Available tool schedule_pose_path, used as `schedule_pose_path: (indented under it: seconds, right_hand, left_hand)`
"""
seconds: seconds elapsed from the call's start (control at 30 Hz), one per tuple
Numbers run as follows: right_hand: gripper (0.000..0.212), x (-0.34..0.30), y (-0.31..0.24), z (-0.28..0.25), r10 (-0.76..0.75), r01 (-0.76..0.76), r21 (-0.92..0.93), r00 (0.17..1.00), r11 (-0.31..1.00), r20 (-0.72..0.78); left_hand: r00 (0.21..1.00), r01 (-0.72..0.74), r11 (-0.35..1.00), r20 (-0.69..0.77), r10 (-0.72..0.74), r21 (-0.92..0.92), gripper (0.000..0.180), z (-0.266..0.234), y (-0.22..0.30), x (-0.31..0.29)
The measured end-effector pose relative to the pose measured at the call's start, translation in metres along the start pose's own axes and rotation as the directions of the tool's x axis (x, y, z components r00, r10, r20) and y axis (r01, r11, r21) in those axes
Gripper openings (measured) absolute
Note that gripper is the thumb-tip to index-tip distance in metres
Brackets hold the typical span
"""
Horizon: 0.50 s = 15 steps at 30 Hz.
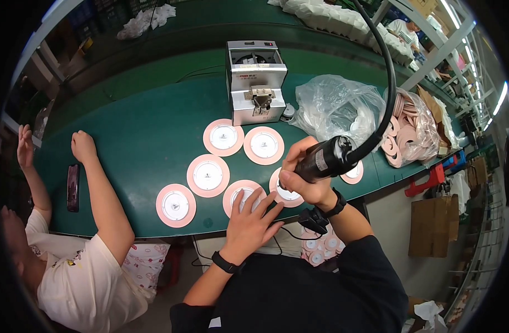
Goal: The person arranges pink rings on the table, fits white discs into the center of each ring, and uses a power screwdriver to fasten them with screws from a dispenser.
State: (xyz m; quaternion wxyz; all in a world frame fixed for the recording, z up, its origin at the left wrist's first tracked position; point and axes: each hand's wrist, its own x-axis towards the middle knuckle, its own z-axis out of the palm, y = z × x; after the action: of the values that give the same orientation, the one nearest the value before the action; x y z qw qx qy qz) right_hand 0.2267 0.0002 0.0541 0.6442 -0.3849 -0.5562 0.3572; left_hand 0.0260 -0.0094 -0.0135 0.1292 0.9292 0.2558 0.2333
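Observation:
My right hand [309, 186] grips a black electric screwdriver [331, 157] that hangs from a thick black cable. The tool is tilted over a pink disc with a white centre [288, 195]; my hand hides its tip. With fingers spread, my left hand [248, 228] rests on the neighbouring pink-rimmed disc [230, 194], its fingertips reaching toward the disc under the screwdriver. Further matching discs lie up and to the left, among them a far one [223, 136], one beside it [264, 145], a middle one [208, 175] and the leftmost [175, 205]. Another disc [352, 173] is partly covered right of my right hand.
A silver box-shaped screw feeder [256, 83] stands behind the discs. Clear plastic bags [338, 105] and a bag of pink rings [412, 130] sit at right. A co-worker's arm [107, 188] and a phone [73, 187] are on the green table [132, 150] at left.

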Motion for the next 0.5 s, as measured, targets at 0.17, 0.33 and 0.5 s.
schedule_pose_path:
  seconds: [0.17,0.33,0.5]
  right_hand:
    - [0.036,0.004,-0.008,0.000,0.000,-0.001,0.013,0.997,1.000,0.072]
    - [0.036,0.006,-0.011,-0.008,-0.051,0.052,-0.008,0.993,0.999,0.103]
    - [0.036,0.008,-0.014,-0.008,-0.031,0.029,0.035,0.997,0.999,0.067]
  left_hand:
    - [1.000,-0.002,1.000,-0.004,0.002,-0.001,0.044,-0.002,-0.001,0.001]
    - [1.000,0.007,1.000,-0.005,-0.007,-0.017,0.044,0.001,-0.001,-0.001]
    - [1.000,0.009,1.000,0.000,-0.009,-0.016,0.044,0.000,-0.001,0.000]
